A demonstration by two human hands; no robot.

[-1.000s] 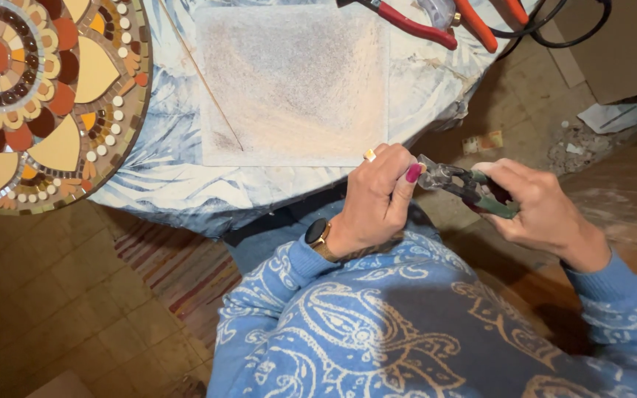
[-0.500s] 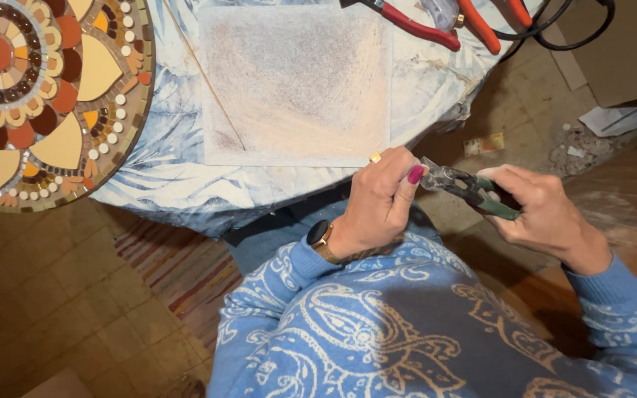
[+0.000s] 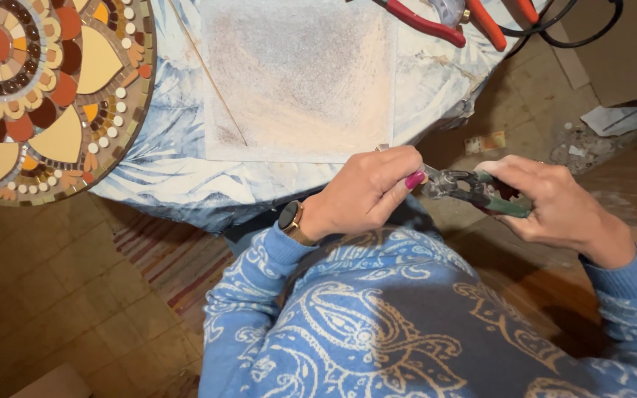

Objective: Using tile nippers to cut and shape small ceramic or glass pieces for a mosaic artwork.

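Your right hand (image 3: 554,206) is clenched around the handles of a pair of green-gripped metal nippers (image 3: 473,188), fingers wrapped over the top and the thumb lying along the near side. The tool points away from that palm toward your left hand (image 3: 366,193), its dark metal head just beside the left thumb with the pink-painted nail. Your left hand is curled, thumb and fingertips pinched together right at the nipper's head; whatever they pinch is too small to make out. A round dark wristwatch with a gold-coloured case (image 3: 290,219) sits on the left wrist, behind the hand, at the cuff of your blue paisley-patterned sleeve (image 3: 259,258).

Beyond both hands lies a table covered with a blue-and-white leaf-print cloth (image 3: 164,147), and on it, just past the left knuckles, a pale square sheet dusted with grey and orange powder (image 3: 296,74). Far out to the left of the left hand rests a round mosaic panel of orange, brown, cream and yellow tiles (image 3: 46,96). Well beyond the right hand, at the far table edge, lie red-handled pliers (image 3: 425,22).
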